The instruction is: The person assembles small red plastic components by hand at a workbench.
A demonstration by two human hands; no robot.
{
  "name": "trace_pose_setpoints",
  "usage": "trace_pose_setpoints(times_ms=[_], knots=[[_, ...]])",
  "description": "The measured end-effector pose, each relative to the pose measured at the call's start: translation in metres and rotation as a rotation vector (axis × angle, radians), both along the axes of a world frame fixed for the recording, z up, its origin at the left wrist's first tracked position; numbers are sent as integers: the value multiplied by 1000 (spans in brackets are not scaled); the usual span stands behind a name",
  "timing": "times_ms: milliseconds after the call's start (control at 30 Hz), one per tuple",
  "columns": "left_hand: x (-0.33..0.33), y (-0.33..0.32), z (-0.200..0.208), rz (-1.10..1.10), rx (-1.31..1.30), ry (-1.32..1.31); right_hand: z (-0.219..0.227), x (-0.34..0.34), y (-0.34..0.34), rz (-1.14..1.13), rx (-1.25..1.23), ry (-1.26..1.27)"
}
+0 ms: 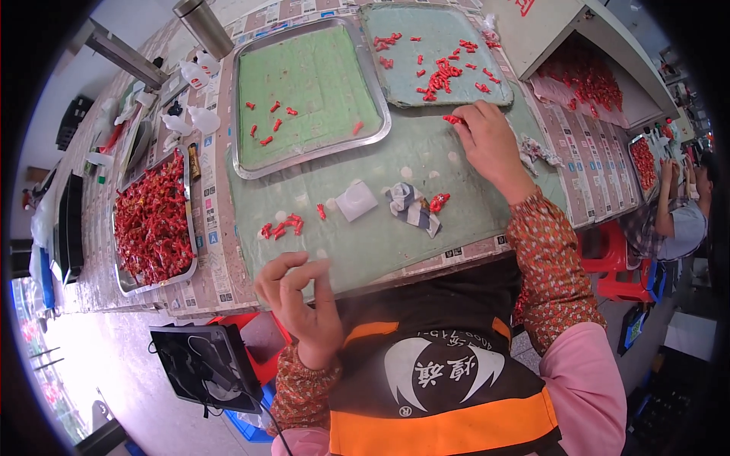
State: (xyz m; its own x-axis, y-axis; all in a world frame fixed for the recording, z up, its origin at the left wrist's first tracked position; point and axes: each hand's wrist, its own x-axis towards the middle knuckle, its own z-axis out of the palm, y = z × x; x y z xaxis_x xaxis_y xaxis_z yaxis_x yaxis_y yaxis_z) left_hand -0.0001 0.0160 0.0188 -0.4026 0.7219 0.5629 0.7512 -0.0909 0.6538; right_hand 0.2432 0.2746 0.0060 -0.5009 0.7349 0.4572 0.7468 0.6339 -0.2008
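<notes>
My right hand [493,148] pinches a small red figure-like piece [452,119] between thumb and fingertips, just below the front edge of the pale blue-green tray [395,68]. A loose pile of similar red pieces [441,78] lies in that tray. My left hand [304,292] hovers by the table's front edge, its fingers bent and apart, with nothing visible in them. Beyond it, several red pieces [283,226] lie on the green mat [334,262]. A white square block [356,201], a striped cloth [412,207] and a red cluster [439,202] sit to the right.
A metal tray with a green lining [300,53] holds a few scattered red pieces. At the left stands a tray heaped with red and yellowish pieces [152,220], near white bottles [204,119] and a steel flask [204,29]. An open-fronted box [566,45] and another person [677,220] are right.
</notes>
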Motion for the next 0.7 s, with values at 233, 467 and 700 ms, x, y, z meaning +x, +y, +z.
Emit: trace_pose_setpoints(times_ms=[233, 467, 700], knots=[[30, 4, 11, -395, -169, -579, 55, -22, -86, 314, -1167, 623], [41, 5, 5, -602, -222, -1187, 62, -37, -133, 551, -1404, 594], [38, 2, 7, -552, -201, -1393, 58, -43, -116, 521, -1313, 610]])
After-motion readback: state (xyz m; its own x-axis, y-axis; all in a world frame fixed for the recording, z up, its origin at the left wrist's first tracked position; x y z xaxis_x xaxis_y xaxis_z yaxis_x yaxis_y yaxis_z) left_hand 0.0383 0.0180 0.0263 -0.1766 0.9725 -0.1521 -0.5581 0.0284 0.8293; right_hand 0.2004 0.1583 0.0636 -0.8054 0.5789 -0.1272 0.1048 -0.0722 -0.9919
